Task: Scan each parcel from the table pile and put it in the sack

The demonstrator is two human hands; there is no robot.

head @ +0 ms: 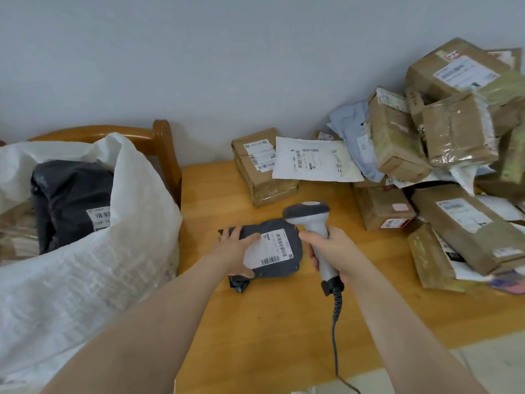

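Wooden bench (270,331) carries a dark parcel (274,251), label up, pinched by my left grip (234,251). My right grip (333,253) clasps the scanner (308,213) just right of it.

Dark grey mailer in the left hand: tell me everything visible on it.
The dark grey mailer is a soft, wrinkled plastic bag, lumpy, with its near end crumpled under. A white shipping label with barcodes faces up, tilted. The left hand grips its left side, fingers overlapping the label's edge. It sits low over the wooden table; contact is unclear. The handheld scanner, gripped by the right hand, overlaps its right edge.
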